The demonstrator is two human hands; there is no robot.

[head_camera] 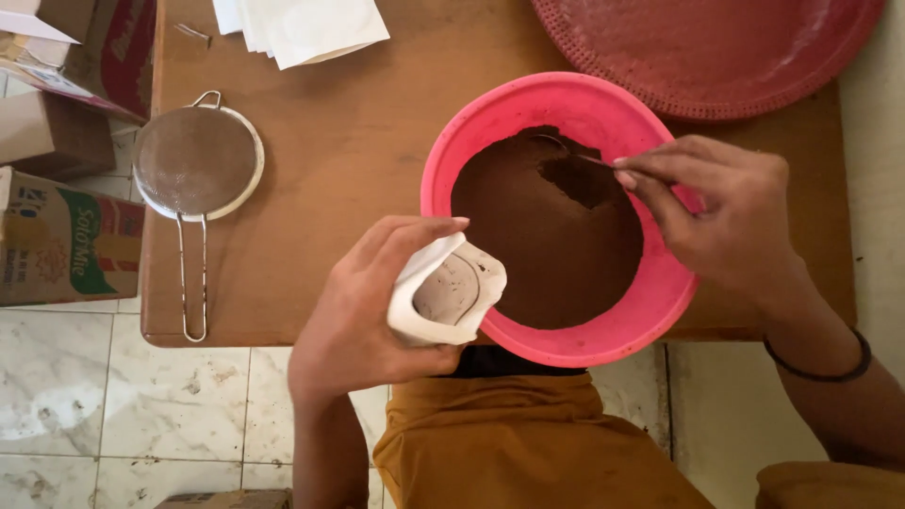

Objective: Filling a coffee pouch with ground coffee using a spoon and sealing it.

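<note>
Head: left hand [363, 316] grips pouch [445, 294], right hand [726, 212] prob spoon [566, 149]

Pink bowl [528, 113] smooth plastic; brown powder [537, 245] matt; sieve [196, 162] metal mesh; table [349, 160] matt wood; pouch [443, 292] white paper.

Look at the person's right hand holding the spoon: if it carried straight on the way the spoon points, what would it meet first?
The right hand points its spoon left and slightly up, already dipped in brown powder. Going on, it would plough more powder, then likely meet the pink bowl wall; depth is unclear.
</note>
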